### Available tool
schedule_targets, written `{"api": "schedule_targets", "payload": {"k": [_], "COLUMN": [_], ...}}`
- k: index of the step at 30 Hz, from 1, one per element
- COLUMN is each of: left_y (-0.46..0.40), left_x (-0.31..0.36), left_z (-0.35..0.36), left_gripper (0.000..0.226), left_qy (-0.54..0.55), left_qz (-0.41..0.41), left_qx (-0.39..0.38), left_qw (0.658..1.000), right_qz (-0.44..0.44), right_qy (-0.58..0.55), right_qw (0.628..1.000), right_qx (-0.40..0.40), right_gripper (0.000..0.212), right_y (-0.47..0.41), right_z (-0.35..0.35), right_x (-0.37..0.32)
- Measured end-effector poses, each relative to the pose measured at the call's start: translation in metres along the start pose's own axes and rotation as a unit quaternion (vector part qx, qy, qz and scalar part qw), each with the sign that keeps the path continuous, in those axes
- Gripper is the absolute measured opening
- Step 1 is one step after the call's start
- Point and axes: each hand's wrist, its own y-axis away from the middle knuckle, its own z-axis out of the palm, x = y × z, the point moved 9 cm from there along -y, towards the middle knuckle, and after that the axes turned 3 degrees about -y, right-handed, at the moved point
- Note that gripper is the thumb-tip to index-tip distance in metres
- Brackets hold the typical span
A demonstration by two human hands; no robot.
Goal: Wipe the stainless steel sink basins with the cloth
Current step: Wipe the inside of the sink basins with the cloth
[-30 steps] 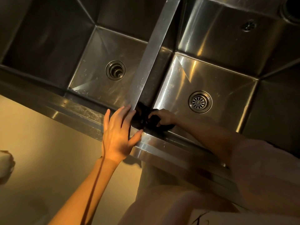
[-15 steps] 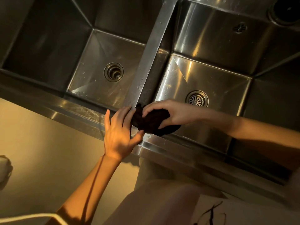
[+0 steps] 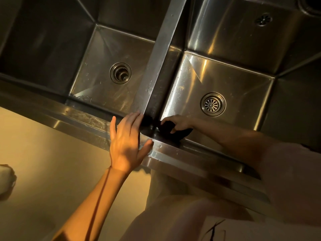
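Observation:
A double stainless steel sink fills the upper view, with a left basin [image 3: 107,49] and a right basin [image 3: 231,75] split by a steel divider [image 3: 159,54]. My right hand [image 3: 178,123] grips a dark cloth [image 3: 171,133] low in the right basin's near left corner, against the front wall. My left hand [image 3: 126,143] rests flat with fingers spread on the front rim [image 3: 83,122], its fingertips at the near end of the divider.
Each basin has a round drain: left drain [image 3: 120,73], right strainer [image 3: 212,104]. An overflow hole [image 3: 263,19] sits on the right basin's back wall. A pale floor [image 3: 43,162] lies below the rim, with a white object [image 3: 5,180] at the left edge.
My right hand has dropped with the cloth from near the rim down into the basin's near left corner. My left hand has stayed on the rim.

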Motion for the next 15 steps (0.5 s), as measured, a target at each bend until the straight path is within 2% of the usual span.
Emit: {"api": "schedule_targets", "payload": {"k": [3, 6, 10, 15], "left_y": [0.001, 0.000, 0.000, 0.000], "left_x": [0.000, -0.001, -0.003, -0.003], "left_z": [0.000, 0.000, 0.001, 0.003], "left_gripper": [0.069, 0.066, 0.065, 0.066], "left_qy": [-0.006, -0.010, -0.017, -0.039], "left_qz": [0.001, 0.000, -0.002, -0.021], "left_qx": [0.003, 0.001, -0.006, -0.021], "left_qw": [1.000, 1.000, 1.000, 0.999], "right_qz": [0.025, 0.010, -0.042, -0.144], "right_qy": [0.006, -0.010, -0.059, -0.095], "right_qw": [1.000, 1.000, 0.997, 0.985], "right_qx": [0.002, 0.001, 0.006, 0.007], "right_gripper": [0.064, 0.062, 0.060, 0.059], "right_y": [-0.009, 0.001, 0.049, 0.139], "right_z": [0.005, 0.002, -0.012, -0.043], "right_x": [0.011, 0.005, -0.021, -0.085]}}
